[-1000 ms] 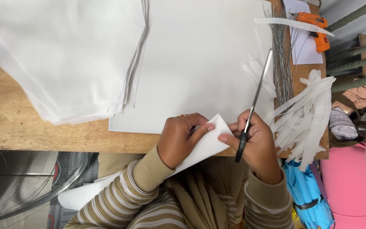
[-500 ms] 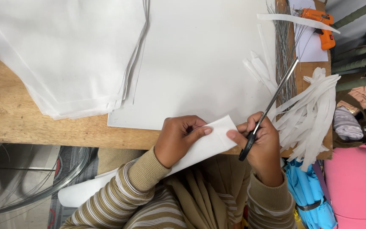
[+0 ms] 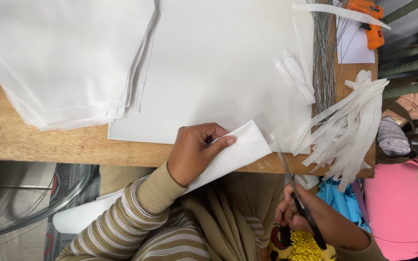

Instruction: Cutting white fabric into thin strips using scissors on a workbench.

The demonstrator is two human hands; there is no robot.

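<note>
Scissors (image 3: 300,203) now lower, off paper (image 3: 228,154).

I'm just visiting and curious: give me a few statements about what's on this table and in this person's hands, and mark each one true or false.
1. The left hand holds a folded white sheet. True.
2. The right hand holds a glue gun. False: it holds scissors; the orange glue gun lies at the table's far right corner.
3. The scissors are cutting through the folded sheet. False: their blades are clear of it, to its right.
4. A bundle of white paper strips hangs over the right end of the wooden table. True.
5. A stack of white sheets lies on the left of the table. True.
</note>
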